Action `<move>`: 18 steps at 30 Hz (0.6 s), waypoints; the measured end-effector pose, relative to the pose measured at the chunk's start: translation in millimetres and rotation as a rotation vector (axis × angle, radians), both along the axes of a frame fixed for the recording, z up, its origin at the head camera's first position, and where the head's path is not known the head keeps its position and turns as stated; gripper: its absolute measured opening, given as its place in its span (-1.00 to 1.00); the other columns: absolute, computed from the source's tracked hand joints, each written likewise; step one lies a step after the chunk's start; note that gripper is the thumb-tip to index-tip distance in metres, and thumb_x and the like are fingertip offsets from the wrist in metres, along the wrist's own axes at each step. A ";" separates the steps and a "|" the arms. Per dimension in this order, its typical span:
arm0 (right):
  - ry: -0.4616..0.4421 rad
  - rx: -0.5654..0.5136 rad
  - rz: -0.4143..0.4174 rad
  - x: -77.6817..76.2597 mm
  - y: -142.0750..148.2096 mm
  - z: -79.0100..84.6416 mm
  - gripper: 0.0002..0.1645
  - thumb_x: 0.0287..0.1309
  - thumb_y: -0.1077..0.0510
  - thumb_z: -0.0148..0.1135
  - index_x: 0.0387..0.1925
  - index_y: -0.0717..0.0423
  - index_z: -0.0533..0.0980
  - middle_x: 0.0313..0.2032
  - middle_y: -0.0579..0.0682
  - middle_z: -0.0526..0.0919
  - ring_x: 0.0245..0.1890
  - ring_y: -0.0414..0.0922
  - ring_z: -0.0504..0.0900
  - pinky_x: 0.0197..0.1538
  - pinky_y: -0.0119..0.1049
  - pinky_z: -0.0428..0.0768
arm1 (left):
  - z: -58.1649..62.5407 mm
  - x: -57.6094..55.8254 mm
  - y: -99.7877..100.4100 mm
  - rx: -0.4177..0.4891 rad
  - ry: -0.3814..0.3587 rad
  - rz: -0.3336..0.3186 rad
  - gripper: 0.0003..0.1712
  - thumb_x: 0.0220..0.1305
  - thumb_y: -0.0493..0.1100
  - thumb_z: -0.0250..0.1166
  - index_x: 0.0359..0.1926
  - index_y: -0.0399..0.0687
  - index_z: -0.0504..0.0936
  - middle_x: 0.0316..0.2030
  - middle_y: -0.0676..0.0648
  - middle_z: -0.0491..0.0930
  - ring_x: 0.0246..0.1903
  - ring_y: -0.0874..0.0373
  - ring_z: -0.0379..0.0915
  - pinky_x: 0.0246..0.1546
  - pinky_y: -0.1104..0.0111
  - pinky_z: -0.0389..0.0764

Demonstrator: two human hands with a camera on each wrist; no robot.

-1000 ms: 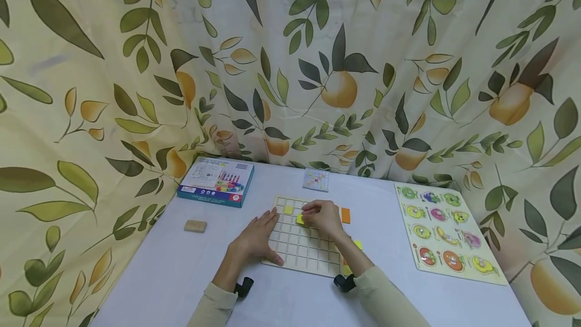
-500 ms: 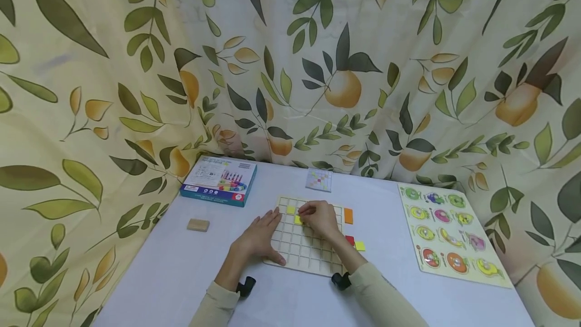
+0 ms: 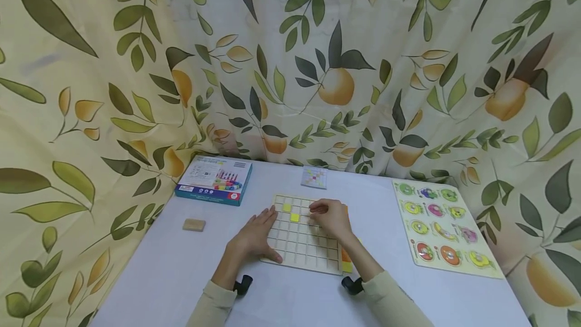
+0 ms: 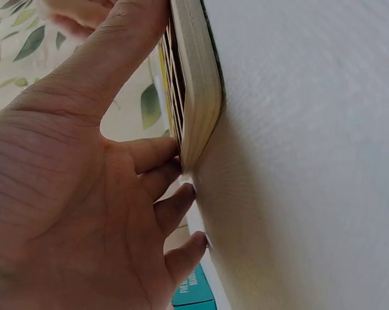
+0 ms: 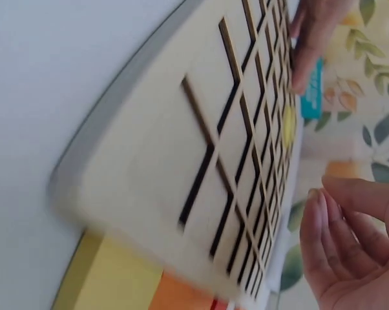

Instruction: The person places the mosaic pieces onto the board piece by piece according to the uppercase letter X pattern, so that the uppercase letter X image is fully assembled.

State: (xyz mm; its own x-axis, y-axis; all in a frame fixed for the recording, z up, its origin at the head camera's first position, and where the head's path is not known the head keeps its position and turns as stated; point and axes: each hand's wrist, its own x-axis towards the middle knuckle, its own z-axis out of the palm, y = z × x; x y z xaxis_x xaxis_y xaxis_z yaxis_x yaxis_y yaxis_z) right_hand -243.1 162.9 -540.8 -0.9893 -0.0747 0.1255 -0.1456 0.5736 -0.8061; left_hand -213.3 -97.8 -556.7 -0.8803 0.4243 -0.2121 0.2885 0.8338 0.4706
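A pale wooden board (image 3: 299, 255) with a raised square grid lies on the table. Two yellow tiles (image 3: 295, 217) sit diagonally next to each other in its upper left squares. My left hand (image 3: 254, 238) lies along the board's left side, fingers spread at the edge and thumb at the near corner; the left wrist view shows the palm and the board's thick rim (image 4: 201, 84). Over the upper right of the grid is my right hand (image 3: 330, 218), its fingers loosely bent. Nothing shows between its thumb and fingertips (image 5: 315, 203) in the right wrist view.
Yellow (image 3: 347, 267) and orange tiles lie along the board's right edge, partly behind my right forearm. Behind the board is a small pattern card (image 3: 314, 177). A game box (image 3: 213, 180) and a wooden block (image 3: 194, 225) are left; a fruit puzzle board (image 3: 447, 228) is right.
My right hand has let go of the lower yellow tile, now in its square, and moved right across the grid. The left hand has stayed at the board's left side.
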 end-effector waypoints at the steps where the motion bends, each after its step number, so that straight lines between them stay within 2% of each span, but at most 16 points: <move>1: 0.005 0.009 -0.014 1.9 4.4 1.8 -0.78 0.06 0.34 0.56 -0.21 0.17 0.78 -0.34 -0.06 0.81 -0.34 -0.15 0.77 -0.18 -0.22 0.74 | 0.6 -0.1 -0.2 0.002 0.001 -0.001 0.57 -0.25 0.39 0.69 0.66 -0.12 0.06 0.67 -0.07 -0.10 0.65 -0.02 -0.25 0.62 0.00 -0.10; 7: 0.004 0.070 -0.087 13.3 29.5 7.3 -0.79 0.06 0.32 0.56 -0.20 0.13 0.78 -0.36 -0.10 0.81 -0.34 -0.16 0.77 -0.18 -0.23 0.72 | 1.5 -1.4 -0.8 -0.001 0.003 -0.011 0.57 -0.23 0.34 0.71 0.66 -0.15 0.04 0.67 -0.10 -0.11 0.65 -0.05 -0.26 0.62 -0.01 -0.11; 18: -0.060 0.148 -0.132 36.7 60.6 7.0 -0.78 0.11 0.30 0.54 -0.16 0.17 0.76 -0.32 -0.07 0.80 -0.30 -0.13 0.76 -0.14 -0.19 0.72 | 3.3 1.0 1.0 0.018 -0.005 -0.005 0.54 -0.23 0.31 0.72 0.65 -0.16 0.08 0.67 -0.12 -0.08 0.65 -0.08 -0.24 0.61 -0.06 -0.11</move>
